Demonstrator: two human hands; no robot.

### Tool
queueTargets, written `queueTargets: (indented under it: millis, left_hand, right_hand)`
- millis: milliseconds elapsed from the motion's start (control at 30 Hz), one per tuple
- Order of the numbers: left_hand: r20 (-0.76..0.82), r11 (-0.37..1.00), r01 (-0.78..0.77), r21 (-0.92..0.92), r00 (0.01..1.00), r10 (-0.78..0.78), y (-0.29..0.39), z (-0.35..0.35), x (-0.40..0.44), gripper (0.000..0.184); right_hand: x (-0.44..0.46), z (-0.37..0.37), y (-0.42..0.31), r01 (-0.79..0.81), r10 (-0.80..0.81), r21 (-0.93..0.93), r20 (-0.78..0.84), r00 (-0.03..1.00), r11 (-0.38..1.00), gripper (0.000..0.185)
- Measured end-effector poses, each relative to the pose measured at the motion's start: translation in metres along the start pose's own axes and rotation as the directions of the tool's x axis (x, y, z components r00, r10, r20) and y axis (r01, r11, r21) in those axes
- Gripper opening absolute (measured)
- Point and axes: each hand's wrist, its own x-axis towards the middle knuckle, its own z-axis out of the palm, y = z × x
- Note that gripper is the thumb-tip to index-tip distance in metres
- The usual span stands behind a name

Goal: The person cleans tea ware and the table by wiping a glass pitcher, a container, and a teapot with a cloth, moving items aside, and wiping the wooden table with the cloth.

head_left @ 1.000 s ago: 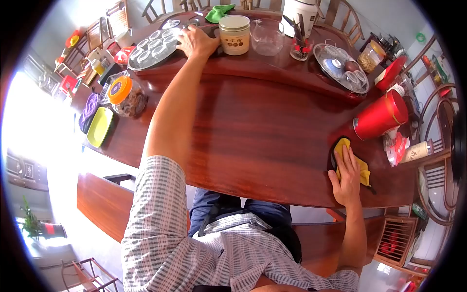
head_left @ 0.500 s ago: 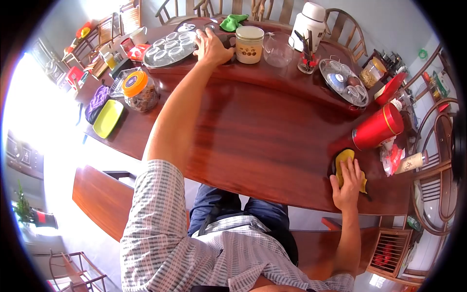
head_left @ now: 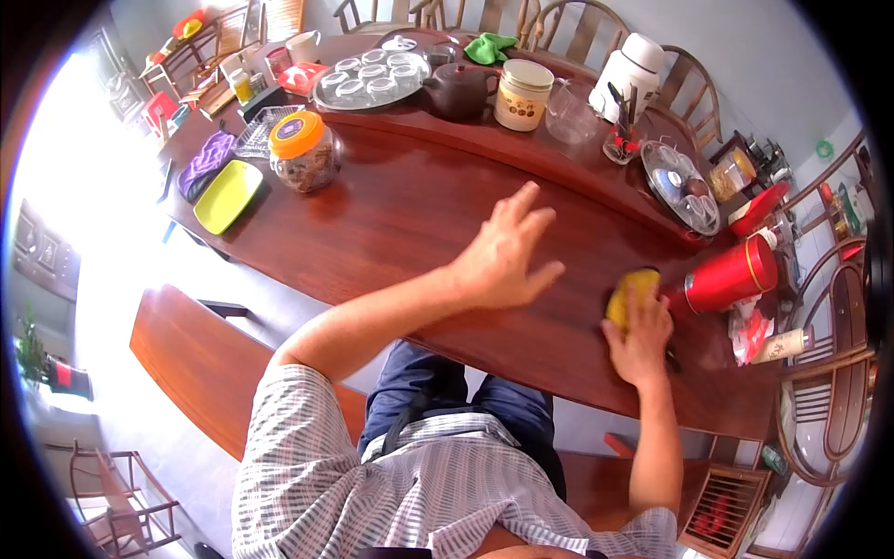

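Note:
My left hand [head_left: 507, 250] is over the middle of the dark red wooden table [head_left: 410, 205], fingers spread and nothing in them. My right hand [head_left: 643, 335] presses on a yellow cloth [head_left: 629, 291] on the table's right part, its fingers over the cloth and slightly blurred. Beside it lies a red cylindrical canister [head_left: 731, 277] on its side. A dark teapot [head_left: 458, 91] and a lidded jar with a printed label [head_left: 522, 96] stand on the raised back part of the table.
Glass cups stand on a round tray [head_left: 328, 98] at the back left. Nearer are an orange-lidded jar [head_left: 303, 154] and a green tray [head_left: 228, 197]. A white thermos [head_left: 626, 79], a glass jug [head_left: 570, 116] and another tray [head_left: 712, 224] stand at back right. Benches flank my legs.
My left hand has come back from beside the teapot to the middle of the table. My right hand and the yellow cloth have slid left and away from me. The view has turned slightly.

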Motion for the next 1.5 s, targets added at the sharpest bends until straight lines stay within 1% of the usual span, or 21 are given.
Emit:
queueTargets:
  millis: [133, 267, 367, 400, 433, 500, 600, 700, 733, 833, 867, 900, 967, 1000, 1067, 1200, 1333, 1400, 1433, 1467, 1500]
  left_hand:
    - [0.04, 0.987, -0.065, -0.147, 0.997, 0.072, 0.033, 0.001, -0.005, 0.054]
    - [0.024, 0.995, 0.046, -0.086, 0.999, -0.044, 0.016, -0.005, -0.026, 0.054]
    - [0.04, 0.982, 0.189, 0.016, 0.981, -0.19, -0.01, -0.013, -0.052, 0.053]
    - [0.092, 0.978, 0.209, 0.015, 0.973, -0.21, -0.014, -0.022, -0.057, 0.051]
    - [0.159, 0.98, 0.158, 0.119, 0.972, -0.176, -0.02, -0.028, -0.061, 0.049]
    - [0.294, 0.952, 0.029, 0.306, 0.948, -0.124, -0.031, -0.032, -0.067, 0.047]
    - [0.282, 0.942, -0.017, 0.335, 0.956, -0.083, -0.036, -0.028, -0.06, 0.042]
    - [0.306, 0.933, 0.021, 0.36, 0.942, -0.139, -0.018, -0.02, -0.05, 0.043]
    - [0.323, 0.93, 0.042, 0.366, 0.931, -0.169, -0.008, -0.018, -0.044, 0.044]
    - [0.518, 0.925, 0.11, 0.363, 0.801, -0.299, 0.015, -0.012, -0.028, 0.047]
    - [0.435, 0.918, 0.102, 0.383, 0.857, -0.277, 0.003, 0.004, -0.036, 0.057]
    - [0.414, 0.921, 0.106, 0.376, 0.87, -0.269, 0.001, 0.005, -0.039, 0.061]
    - [0.363, 0.926, 0.114, 0.361, 0.897, -0.252, -0.002, 0.007, -0.042, 0.068]
    - [0.395, 0.935, 0.107, 0.339, 0.885, -0.245, -0.003, 0.003, -0.041, 0.072]
    - [0.47, 0.953, 0.094, 0.287, 0.853, -0.226, -0.009, -0.012, -0.041, 0.08]
    - [0.488, 0.93, 0.112, 0.351, 0.826, -0.283, -0.017, -0.026, -0.041, 0.09]
    - [0.616, 0.887, 0.17, 0.43, 0.662, -0.426, -0.003, -0.035, -0.013, 0.096]
    - [0.55, 0.865, 0.175, 0.47, 0.709, -0.441, 0.001, -0.014, -0.014, 0.096]
    - [0.511, 0.853, 0.184, 0.489, 0.732, -0.451, 0.003, -0.006, -0.019, 0.096]
    - [0.492, 0.874, 0.158, 0.459, 0.774, -0.399, 0.005, -0.002, -0.026, 0.094]
    - [0.449, 0.88, 0.133, 0.457, 0.819, -0.357, 0.003, 0.004, -0.035, 0.093]
  right_hand:
    - [0.061, -0.007, -0.112, 0.385, -0.362, 0.187, -0.146, 0.921, 0.904, 0.081]
    - [0.093, 0.002, -0.148, 0.632, -0.601, 0.505, -0.25, 0.759, 0.588, 0.082]
    - [0.093, -0.015, -0.136, 0.55, -0.555, 0.535, -0.171, 0.814, 0.641, 0.082]
    - [0.09, -0.018, -0.125, 0.549, -0.523, 0.461, -0.196, 0.829, 0.698, 0.076]
    - [0.087, -0.021, -0.113, 0.54, -0.505, 0.447, -0.206, 0.838, 0.714, 0.059]
    - [0.079, -0.026, -0.087, 0.489, -0.478, 0.425, -0.14, 0.867, 0.762, 0.048]
    - [0.058, -0.031, -0.075, 0.537, -0.488, 0.33, -0.223, 0.844, 0.777, 0.04]
    - [0.042, -0.031, -0.083, 0.556, -0.458, 0.431, -0.316, 0.83, 0.71, 0.033]
    - [0.04, -0.034, -0.091, 0.559, -0.423, 0.456, -0.372, 0.826, 0.692, 0.023]
    - [0.033, -0.053, -0.106, 0.34, -0.198, 0.784, -0.276, 0.94, 0.519, 0.015]
    - [0.03, -0.049, -0.104, 0.034, -0.089, 0.937, -0.003, 0.996, 0.347, 0.01]
    - [0.031, -0.051, -0.101, -0.034, -0.103, 0.969, 0.061, 0.993, 0.244, 0.009]
    - [0.035, -0.051, -0.098, -0.048, -0.21, 0.985, 0.082, 0.974, 0.163, 0.009]
    - [0.038, -0.058, -0.099, -0.235, -0.256, 0.972, 0.233, 0.938, 0.024, 0.009]
    - [0.036, -0.08, -0.101, -0.592, -0.397, 0.776, 0.483, 0.781, -0.221, 0.01]
    - [0.011, -0.086, -0.129, -0.625, -0.313, 0.769, 0.565, 0.763, -0.134, 0.02]
    - [-0.012, -0.059, -0.158, -0.463, -0.444, 0.882, 0.449, 0.775, 0.084, 0.01]
    - [-0.011, -0.053, -0.166, -0.318, -0.44, 0.931, 0.366, 0.82, 0.181, 0.009]
    - [-0.006, -0.052, -0.163, -0.019, -0.464, 0.959, 0.154, 0.873, 0.283, 0.011]
    - [0.002, -0.05, -0.156, 0.278, -0.509, 0.888, -0.06, 0.859, 0.365, 0.013]
    - [0.009, -0.048, -0.149, 0.539, -0.567, 0.73, -0.252, 0.784, 0.42, 0.015]
